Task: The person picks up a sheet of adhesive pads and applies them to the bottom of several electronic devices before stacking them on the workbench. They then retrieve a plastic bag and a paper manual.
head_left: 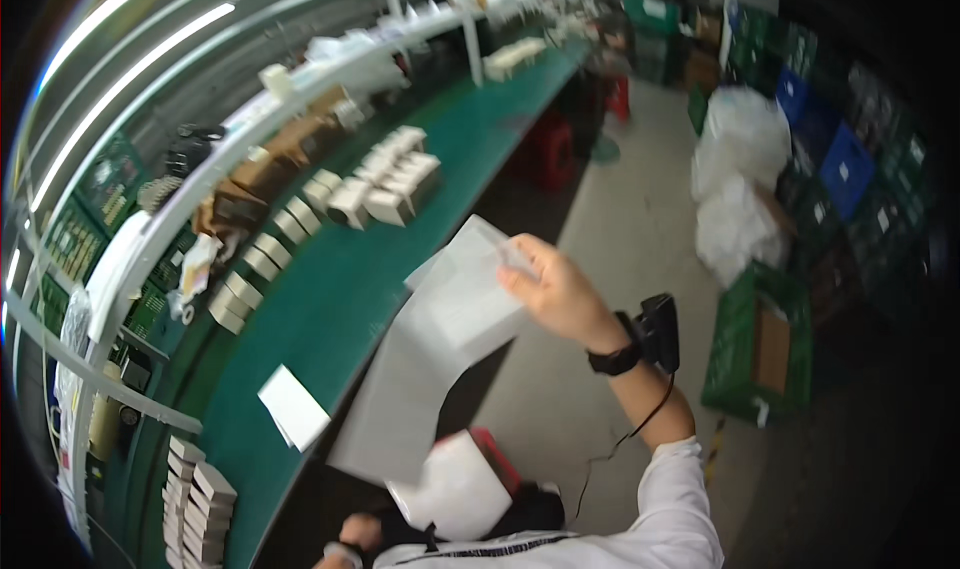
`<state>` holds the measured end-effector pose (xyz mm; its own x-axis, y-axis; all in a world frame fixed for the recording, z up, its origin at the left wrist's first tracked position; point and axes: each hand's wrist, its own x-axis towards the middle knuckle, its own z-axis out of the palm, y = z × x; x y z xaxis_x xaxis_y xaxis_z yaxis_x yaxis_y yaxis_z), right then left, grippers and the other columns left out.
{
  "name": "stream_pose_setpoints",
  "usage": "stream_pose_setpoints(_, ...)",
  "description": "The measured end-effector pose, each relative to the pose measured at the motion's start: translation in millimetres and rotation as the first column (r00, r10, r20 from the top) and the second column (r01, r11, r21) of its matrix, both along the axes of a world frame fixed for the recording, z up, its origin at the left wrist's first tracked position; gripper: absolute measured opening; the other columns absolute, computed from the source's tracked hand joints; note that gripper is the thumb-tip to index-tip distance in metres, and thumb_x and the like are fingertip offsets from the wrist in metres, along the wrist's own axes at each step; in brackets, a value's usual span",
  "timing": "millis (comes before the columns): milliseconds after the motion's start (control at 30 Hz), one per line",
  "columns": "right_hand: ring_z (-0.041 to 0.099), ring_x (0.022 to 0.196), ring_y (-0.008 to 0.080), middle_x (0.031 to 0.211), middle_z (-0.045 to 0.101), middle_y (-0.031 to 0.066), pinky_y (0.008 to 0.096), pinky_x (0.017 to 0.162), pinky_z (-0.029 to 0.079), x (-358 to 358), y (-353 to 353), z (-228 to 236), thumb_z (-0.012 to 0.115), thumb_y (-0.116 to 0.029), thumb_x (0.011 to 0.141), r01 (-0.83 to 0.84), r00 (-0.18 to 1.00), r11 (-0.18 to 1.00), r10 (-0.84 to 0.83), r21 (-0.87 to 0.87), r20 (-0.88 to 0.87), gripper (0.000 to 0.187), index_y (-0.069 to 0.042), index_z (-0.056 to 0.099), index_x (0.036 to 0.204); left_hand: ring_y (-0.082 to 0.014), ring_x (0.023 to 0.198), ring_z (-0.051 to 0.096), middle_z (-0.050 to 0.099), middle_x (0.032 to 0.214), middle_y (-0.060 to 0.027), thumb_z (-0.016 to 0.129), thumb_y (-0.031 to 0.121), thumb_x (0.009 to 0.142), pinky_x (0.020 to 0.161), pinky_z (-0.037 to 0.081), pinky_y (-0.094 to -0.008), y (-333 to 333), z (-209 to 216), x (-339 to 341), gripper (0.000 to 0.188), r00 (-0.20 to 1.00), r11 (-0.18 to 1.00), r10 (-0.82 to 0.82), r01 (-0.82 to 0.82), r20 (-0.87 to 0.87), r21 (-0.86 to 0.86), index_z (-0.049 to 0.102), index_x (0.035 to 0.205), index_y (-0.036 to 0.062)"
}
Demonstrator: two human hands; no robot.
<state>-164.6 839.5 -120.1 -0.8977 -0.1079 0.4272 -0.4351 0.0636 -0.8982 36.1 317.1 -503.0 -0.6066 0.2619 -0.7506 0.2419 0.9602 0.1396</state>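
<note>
My right hand [545, 284] is raised over the bench's near edge, thumb and fingers pinched on the upper right corner of a thin, greyish, translucent sheet [465, 304]. The sheet hangs and curves down to the left, its lower end above my lap; part looks doubled near the top. My left hand [362, 531] is low by my lap, small and blurred, its fingers not clearly visible. Close to it, a white sheet-like thing [465, 489] lies over my lap. On the green bench [300, 354], left of the hanging sheet, rests a small white stack of paper [293, 407].
Small white boxes stand in a row [262, 257] and a cluster [385, 184] along the bench; more boxes [200, 509] are stacked at lower left. A cluttered shelf [230, 149] runs behind. Rightward are a green crate [760, 354], white bags [740, 179] and a red stool [547, 154].
</note>
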Motion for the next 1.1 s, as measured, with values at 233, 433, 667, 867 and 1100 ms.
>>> stream_pose_setpoints(233, 0.041, 0.066, 0.0054, 0.067, 0.048, 0.0002, 0.0265, 0.056, 0.037, 78.4, 87.7, -36.9, 0.054, -0.021, 0.096, 0.045, 0.973, 0.964, -0.101, 0.26, 0.207, 0.023, 0.0, 0.056, 0.088, -0.0216, 0.093, 0.062, 0.063, 0.105, -0.0143, 0.066, 0.017, 0.086, 0.081, 0.049, -0.0316, 233.0, 231.2, -41.1, 0.033, 0.603, 0.459, 0.77, -0.294, -0.21, 0.838, 0.058, 0.112, -0.0007)
stream_pose_setpoints(433, 0.04, 0.065, 0.0047, 0.066, 0.047, -0.0003, 0.0239, 0.055, 0.037, 119.4, 30.8, -44.7, 0.054, -0.023, 0.097, -0.092, 0.992, 0.991, 0.083, 0.093, 0.096, 0.025, 0.001, 0.058, 0.094, -0.0206, 0.109, 0.058, 0.06, 0.117, -0.0145, 0.07, 0.014, 0.084, 0.091, 0.046, -0.0307, 321.4, 319.4, -35.6, 0.041, 0.625, 0.472, 0.612, 0.202, -0.484, 0.858, 0.055, 0.118, -0.0026)
stream_pose_setpoints(667, 0.055, 0.074, 0.0053, 0.082, 0.062, 0.0008, 0.0198, 0.067, 0.046, 182.4, -67.7, -83.5, 0.06, -0.014, 0.093, 0.001, 0.909, 0.923, 0.159, -0.385, 0.384, 0.024, 0.001, 0.056, 0.112, -0.0069, 0.087, 0.059, 0.066, 0.093, -0.0034, 0.063, 0.021, 0.091, 0.078, 0.048, -0.0239, 275.6, 289.2, 29.7, 0.033, 0.592, -0.216, 0.719, -0.306, 0.363, 0.927, 0.06, 0.113, -0.003)
stream_pose_setpoints(867, 0.06, 0.081, 0.008, 0.092, 0.066, 0.006, 0.0214, 0.071, 0.048, 228.8, -85.8, -142.1, 0.064, -0.01, 0.09, 0.047, 0.799, 0.934, 0.178, -0.354, 0.575, 0.023, 0.003, 0.057, 0.108, -0.0088, 0.077, 0.06, 0.067, 0.087, -0.0045, 0.064, 0.024, 0.09, 0.066, 0.049, -0.0267, 271.7, 250.7, 91.1, 0.032, 0.513, -0.194, 0.73, -0.479, 0.452, 0.856, 0.063, 0.105, -0.0044)
stream_pose_setpoints(1100, 0.057, 0.075, 0.007, 0.088, 0.063, 0.0038, 0.0207, 0.066, 0.046, 253.2, -37.9, -198.5, 0.061, -0.016, 0.093, 0.402, 0.745, 0.822, -0.037, -0.404, 0.667, 0.019, 0.001, 0.056, 0.1, -0.0228, 0.069, 0.065, 0.067, 0.079, -0.0184, 0.066, 0.022, 0.087, 0.065, 0.05, -0.033, 331.9, 225.1, 89.1, 0.033, 0.786, 0.337, 0.614, -0.342, 0.071, 0.877, 0.062, 0.102, -0.0064)
